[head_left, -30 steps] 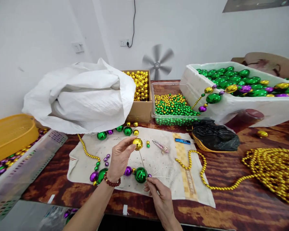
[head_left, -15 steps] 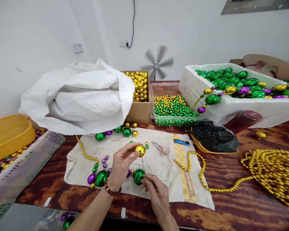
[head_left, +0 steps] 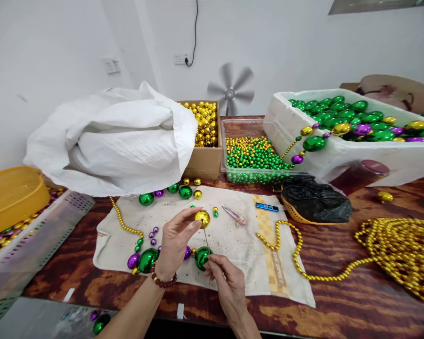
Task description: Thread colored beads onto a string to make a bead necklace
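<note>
Between the thumb and fingers of my left hand is a shiny gold bead, raised above the cloth. My right hand pinches a long thin needle, whose upper end meets the underside of that bead. Just behind my right fingertips lies a large green bead. A strung row with a big green bead and a purple bead runs behind my left wrist. Small purple beads lie loose nearby. Pale thread loops on the cloth to the right.
Small scissors and a blue object lie on the cloth. Behind stand a carton of gold beads, a clear bin and a foam box. Gold bead strands are heaped right; a white sack sits left.
Both hands stay in nearly the same pose, shifted slightly left in view with the gold bead and needle. The whole view has moved a little, and the fan blades have turned.
</note>
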A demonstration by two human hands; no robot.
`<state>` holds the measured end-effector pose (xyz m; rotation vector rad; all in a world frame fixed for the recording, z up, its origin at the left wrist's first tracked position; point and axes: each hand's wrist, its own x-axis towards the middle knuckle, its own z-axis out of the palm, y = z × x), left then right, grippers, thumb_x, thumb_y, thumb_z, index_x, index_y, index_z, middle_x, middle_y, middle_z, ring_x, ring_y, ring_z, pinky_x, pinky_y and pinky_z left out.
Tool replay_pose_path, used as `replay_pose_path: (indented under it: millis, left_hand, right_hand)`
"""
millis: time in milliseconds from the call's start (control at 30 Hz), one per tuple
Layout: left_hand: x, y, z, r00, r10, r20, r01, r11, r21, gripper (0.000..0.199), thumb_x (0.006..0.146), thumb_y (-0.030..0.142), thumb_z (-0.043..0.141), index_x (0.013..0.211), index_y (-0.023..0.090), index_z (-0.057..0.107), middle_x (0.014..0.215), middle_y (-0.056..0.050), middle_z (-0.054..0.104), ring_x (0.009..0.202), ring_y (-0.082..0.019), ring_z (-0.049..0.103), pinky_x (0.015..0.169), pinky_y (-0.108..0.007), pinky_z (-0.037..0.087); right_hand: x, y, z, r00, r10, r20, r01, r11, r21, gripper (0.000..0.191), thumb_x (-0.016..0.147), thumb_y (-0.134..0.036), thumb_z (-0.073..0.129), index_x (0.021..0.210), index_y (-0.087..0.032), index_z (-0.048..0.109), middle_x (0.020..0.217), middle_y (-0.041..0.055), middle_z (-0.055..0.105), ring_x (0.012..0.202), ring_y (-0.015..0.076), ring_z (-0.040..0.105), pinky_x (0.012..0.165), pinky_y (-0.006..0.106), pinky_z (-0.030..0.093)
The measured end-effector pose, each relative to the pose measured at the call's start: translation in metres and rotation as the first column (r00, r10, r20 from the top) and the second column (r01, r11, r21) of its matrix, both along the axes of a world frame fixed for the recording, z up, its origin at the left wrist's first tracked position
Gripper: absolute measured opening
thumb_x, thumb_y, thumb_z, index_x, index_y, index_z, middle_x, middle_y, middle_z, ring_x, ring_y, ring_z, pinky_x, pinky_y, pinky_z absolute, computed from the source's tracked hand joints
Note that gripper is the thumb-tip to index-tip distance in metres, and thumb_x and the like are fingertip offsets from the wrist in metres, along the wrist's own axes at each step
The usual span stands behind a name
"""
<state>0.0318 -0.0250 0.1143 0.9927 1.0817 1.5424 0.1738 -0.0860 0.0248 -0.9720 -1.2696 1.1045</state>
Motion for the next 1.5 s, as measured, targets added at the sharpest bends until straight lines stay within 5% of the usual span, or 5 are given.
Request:
replay_pose_path:
  millis: [367, 800, 1167, 1500]
  left_hand:
    - [0.001, 0.0, -0.004, 0.997, 0.037, 0.061, -0.032, 0.997, -0.077, 0.035, 0.071, 0.037, 0.086, 0.101, 0.02, 0.079, 0.099, -0.008, 0.077, 0.085, -0.017, 0.068, 0.075, -0.026, 0.055]
    - [0.0, 0.008, 0.01, 0.989, 0.065, 0.132, -0.061, 0.998, -0.032, 0.031, 0.068, 0.035, 0.087, 0.095, 0.021, 0.079, 0.092, -0.005, 0.075, 0.08, -0.013, 0.066, 0.074, -0.022, 0.053]
    - [0.006, -0.004, -0.003, 0.999, 0.037, 0.04, -0.036, 0.999, -0.01, 0.027, 0.075, 0.033, 0.083, 0.099, 0.022, 0.076, 0.092, -0.004, 0.074, 0.083, -0.013, 0.066, 0.075, -0.02, 0.054]
    - [0.002, 0.001, 0.002, 0.99, 0.112, 0.091, -0.113, 0.994, -0.002, 0.028, 0.072, 0.036, 0.086, 0.092, 0.021, 0.075, 0.088, -0.002, 0.073, 0.077, -0.012, 0.065, 0.07, -0.02, 0.054]
  right_hand:
    - [-0.005, -0.006, -0.005, 1.0, -0.009, 0.01, 0.009, 1.0, 0.002, 0.016, 0.097, -0.022, 0.056, 0.093, -0.02, 0.071, 0.071, 0.0013, 0.07, 0.056, 0.0125, 0.067, 0.054, 0.019, 0.053]
    - [0.005, -0.017, -0.007, 0.983, -0.006, 0.186, -0.016, 0.993, 0.115, 0.015, 0.095, -0.015, 0.054, 0.097, -0.02, 0.068, 0.072, 0.0, 0.069, 0.057, 0.0116, 0.067, 0.058, 0.017, 0.053]
    - [-0.015, -0.019, -0.01, 0.992, -0.097, 0.08, 0.089, 0.991, 0.098, 0.012, 0.096, -0.018, 0.055, 0.099, -0.02, 0.067, 0.069, -0.0005, 0.07, 0.053, 0.0114, 0.067, 0.054, 0.017, 0.054]
    - [-0.011, -0.021, -0.009, 0.996, -0.023, 0.087, 0.018, 0.998, 0.068, 0.016, 0.098, -0.021, 0.053, 0.096, -0.018, 0.069, 0.07, 0.0013, 0.069, 0.053, 0.0122, 0.067, 0.053, 0.017, 0.053]
